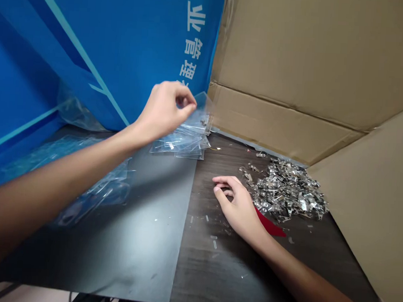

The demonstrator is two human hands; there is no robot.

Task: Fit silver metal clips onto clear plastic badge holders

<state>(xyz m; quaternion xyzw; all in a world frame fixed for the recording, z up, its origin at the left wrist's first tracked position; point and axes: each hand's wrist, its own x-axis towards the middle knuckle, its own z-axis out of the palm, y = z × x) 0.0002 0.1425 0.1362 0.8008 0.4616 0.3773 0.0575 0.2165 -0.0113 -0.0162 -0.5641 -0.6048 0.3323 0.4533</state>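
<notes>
- Left hand [164,113] pinches a clear plastic bag [201,108] between fingertips, above a stack of clear bags [183,145]
- Right hand [237,207] rests loosely curled, empty, on the wood-grain tabletop [208,273], just beside a heap of stamped metal parts [285,189]

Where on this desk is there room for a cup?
The grey mat has room between the plastic bag and the dark wood board. Crowded around the metal parts pile, by the right hand, and the clear plastic pieces.

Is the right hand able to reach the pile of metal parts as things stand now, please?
Probably yes. The right hand rests just beside the metal pile, and nothing seems to block the way across the table; a red scrap lies only by its wrist.
</notes>
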